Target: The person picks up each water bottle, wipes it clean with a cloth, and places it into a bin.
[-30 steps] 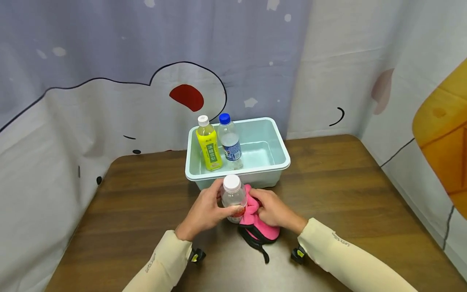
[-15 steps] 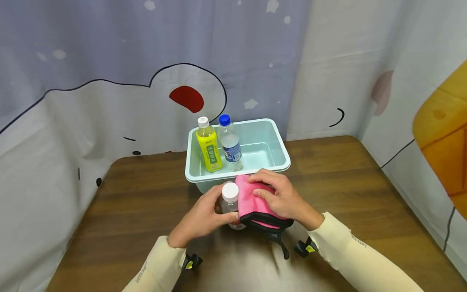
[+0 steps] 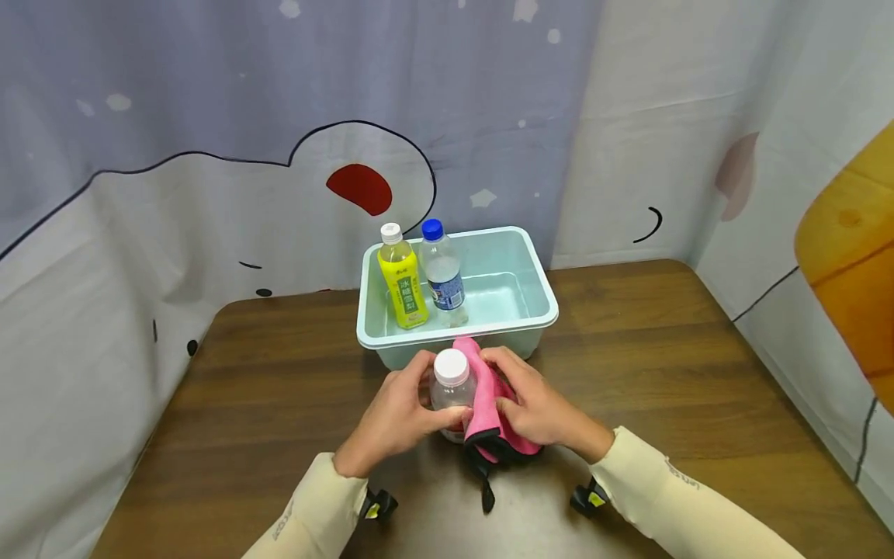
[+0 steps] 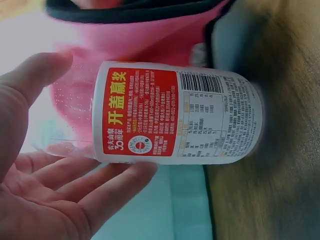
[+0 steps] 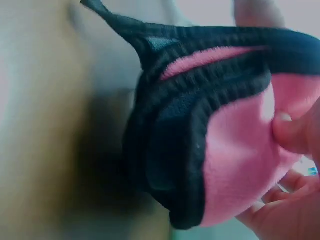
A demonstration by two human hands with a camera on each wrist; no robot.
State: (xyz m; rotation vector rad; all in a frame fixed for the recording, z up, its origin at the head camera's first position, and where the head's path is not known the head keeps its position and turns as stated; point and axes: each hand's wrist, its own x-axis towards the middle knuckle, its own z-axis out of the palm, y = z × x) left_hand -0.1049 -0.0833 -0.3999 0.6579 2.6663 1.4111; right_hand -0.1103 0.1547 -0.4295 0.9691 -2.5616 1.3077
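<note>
A clear plastic bottle (image 3: 452, 383) with a white cap stands in front of the bin, its red and white label (image 4: 145, 112) plain in the left wrist view. My left hand (image 3: 400, 415) grips it round the upper body, thumb on the near side and fingers on the far side. My right hand (image 3: 538, 400) holds a folded pink cloth (image 3: 482, 400) with black edging and a hanging loop, pressed against the bottle's right side. In the right wrist view the thumb pinches the cloth's folds (image 5: 240, 145).
Behind the hands sits a pale green plastic bin (image 3: 513, 334). Inside its left half stand a yellow-labelled bottle (image 3: 405, 287) and a blue-capped bottle (image 3: 445, 272). The wooden table (image 3: 265, 388) ends at a patterned curtain (image 3: 244, 85).
The right hand lifted the cloth off to the right and opened out over it, then brought it back against the bottle with a bunched grip. The left hand stays round the bottle, which shifted slightly nearer.
</note>
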